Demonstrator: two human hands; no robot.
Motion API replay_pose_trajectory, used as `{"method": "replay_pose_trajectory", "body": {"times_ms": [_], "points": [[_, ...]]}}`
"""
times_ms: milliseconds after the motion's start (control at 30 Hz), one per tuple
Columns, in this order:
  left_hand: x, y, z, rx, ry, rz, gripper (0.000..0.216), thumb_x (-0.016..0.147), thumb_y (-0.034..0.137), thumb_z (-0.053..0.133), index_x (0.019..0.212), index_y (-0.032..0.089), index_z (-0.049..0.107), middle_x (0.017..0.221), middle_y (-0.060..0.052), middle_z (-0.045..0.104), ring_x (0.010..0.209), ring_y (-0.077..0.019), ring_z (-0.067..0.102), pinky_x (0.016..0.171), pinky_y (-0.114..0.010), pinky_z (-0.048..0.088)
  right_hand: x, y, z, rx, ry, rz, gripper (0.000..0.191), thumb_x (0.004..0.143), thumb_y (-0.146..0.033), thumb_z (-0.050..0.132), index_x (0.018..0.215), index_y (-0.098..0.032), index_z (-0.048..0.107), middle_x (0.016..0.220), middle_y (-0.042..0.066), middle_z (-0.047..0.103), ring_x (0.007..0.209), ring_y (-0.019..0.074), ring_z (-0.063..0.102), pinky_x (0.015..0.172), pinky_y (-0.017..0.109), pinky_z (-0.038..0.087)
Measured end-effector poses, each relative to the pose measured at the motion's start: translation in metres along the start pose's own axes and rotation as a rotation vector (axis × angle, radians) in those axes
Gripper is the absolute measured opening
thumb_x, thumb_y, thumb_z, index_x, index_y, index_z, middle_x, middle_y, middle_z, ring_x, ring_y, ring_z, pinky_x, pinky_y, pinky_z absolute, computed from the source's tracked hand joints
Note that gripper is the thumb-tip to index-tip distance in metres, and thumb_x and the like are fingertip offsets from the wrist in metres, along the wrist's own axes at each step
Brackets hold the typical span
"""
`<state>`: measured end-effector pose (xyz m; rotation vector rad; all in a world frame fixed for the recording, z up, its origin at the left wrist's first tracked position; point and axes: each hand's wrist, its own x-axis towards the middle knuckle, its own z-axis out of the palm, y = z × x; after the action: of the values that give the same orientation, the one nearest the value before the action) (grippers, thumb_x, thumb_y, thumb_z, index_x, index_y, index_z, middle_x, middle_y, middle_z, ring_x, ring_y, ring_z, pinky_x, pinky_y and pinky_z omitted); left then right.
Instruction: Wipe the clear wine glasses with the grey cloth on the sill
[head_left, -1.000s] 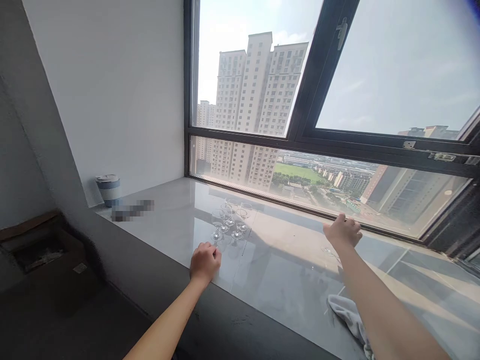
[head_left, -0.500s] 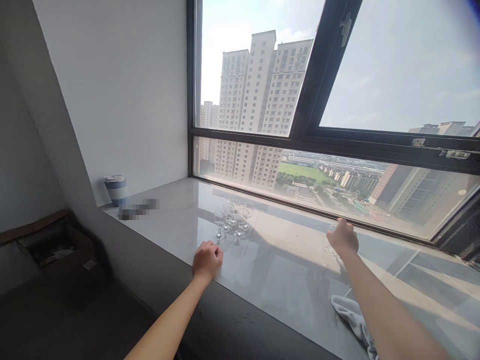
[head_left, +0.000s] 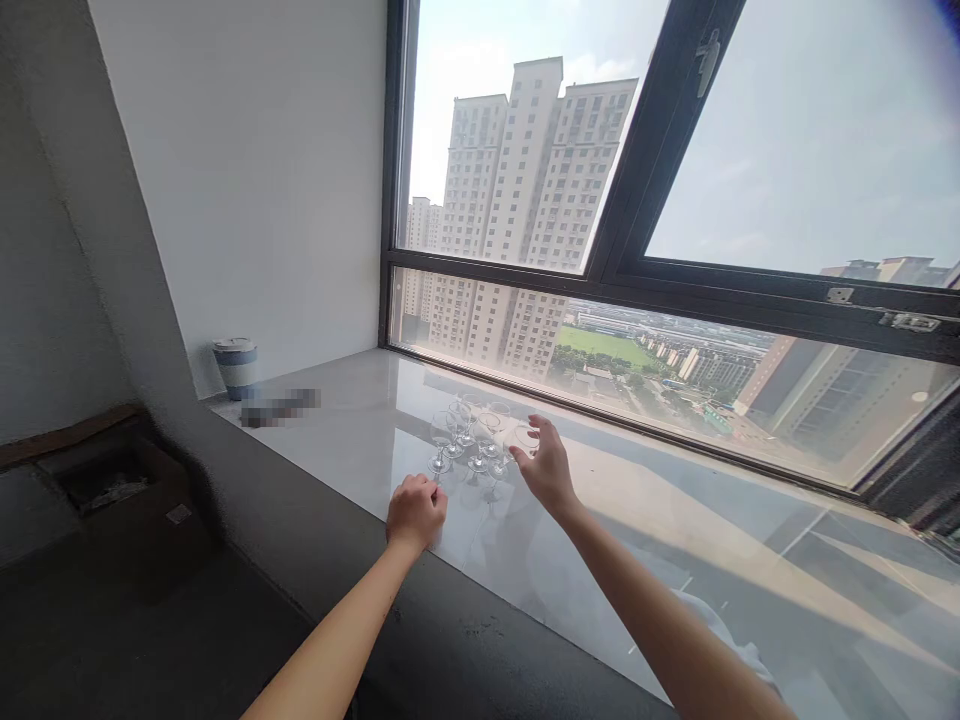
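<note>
Several clear stemmed wine glasses (head_left: 465, 440) stand clustered on the glossy marble window ledge (head_left: 360, 430). My right hand (head_left: 546, 465) reaches to the right side of that cluster, its fingers curled round the bowl of one more clear wine glass (head_left: 523, 438) held just beside the others. My left hand (head_left: 416, 510) rests as a closed fist on the front edge of the ledge, just in front of the glasses, with nothing visible in it.
A blue-and-white lidded cup (head_left: 235, 367) stands at the ledge's left end by the wall. A white cloth (head_left: 724, 635) lies on the ledge behind my right forearm. A cardboard box (head_left: 97, 480) sits low at the left. The dark-framed window (head_left: 637, 290) runs along the back.
My right hand closed on a wine glass at the right of the ledge and has carried it left to the cluster. The left fist has stayed in place.
</note>
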<state>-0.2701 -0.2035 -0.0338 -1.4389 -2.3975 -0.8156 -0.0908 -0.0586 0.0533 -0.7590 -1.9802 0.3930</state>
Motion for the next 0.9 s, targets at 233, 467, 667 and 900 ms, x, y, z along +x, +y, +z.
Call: {"method": "replay_pose_trajectory", "body": {"times_ms": [233, 467, 667, 900], "points": [[0.0, 0.003, -0.004, 0.002, -0.021, -0.02, 0.031, 0.089, 0.024, 0.044, 0.064, 0.019, 0.061, 0.078, -0.006, 0.061, 0.083, -0.0193, 0.052, 0.071, -0.03, 0.033, -0.009, -0.045, 0.047, 0.038, -0.055, -0.074, 0.055, 0.08, -0.023, 0.059, 0.131, -0.025, 0.038, 0.132, 0.012, 0.047, 0.109, 0.0268, 0.058, 0.085, 0.042, 0.051], [0.0, 0.003, -0.003, 0.0, -0.015, -0.017, 0.03, 0.089, 0.023, 0.044, 0.065, 0.019, 0.061, 0.077, -0.006, 0.061, 0.083, -0.0192, 0.052, 0.071, -0.03, 0.033, -0.001, -0.05, 0.065, -0.06, -0.096, -0.004, 0.064, 0.078, -0.023, 0.062, 0.135, -0.027, 0.033, 0.138, 0.013, 0.04, 0.101, 0.0265, 0.061, 0.077, 0.041, 0.053], [-0.001, 0.003, -0.003, -0.011, -0.019, -0.009, 0.033, 0.089, 0.024, 0.042, 0.064, 0.019, 0.062, 0.076, -0.006, 0.06, 0.083, -0.0196, 0.052, 0.071, -0.03, 0.034, 0.002, -0.051, 0.065, -0.157, -0.094, 0.033, 0.068, 0.079, -0.03, 0.063, 0.137, -0.026, 0.03, 0.141, 0.016, 0.036, 0.095, 0.0283, 0.063, 0.072, 0.042, 0.053], [0.0, 0.002, 0.0, 0.0, -0.009, -0.023, 0.031, 0.089, 0.023, 0.043, 0.065, 0.019, 0.062, 0.077, -0.006, 0.06, 0.083, -0.0193, 0.052, 0.072, -0.03, 0.034, -0.001, -0.048, 0.071, -0.162, -0.042, 0.047, 0.066, 0.082, -0.036, 0.062, 0.138, -0.025, 0.028, 0.141, 0.018, 0.035, 0.1, 0.0308, 0.062, 0.075, 0.043, 0.053]]}}
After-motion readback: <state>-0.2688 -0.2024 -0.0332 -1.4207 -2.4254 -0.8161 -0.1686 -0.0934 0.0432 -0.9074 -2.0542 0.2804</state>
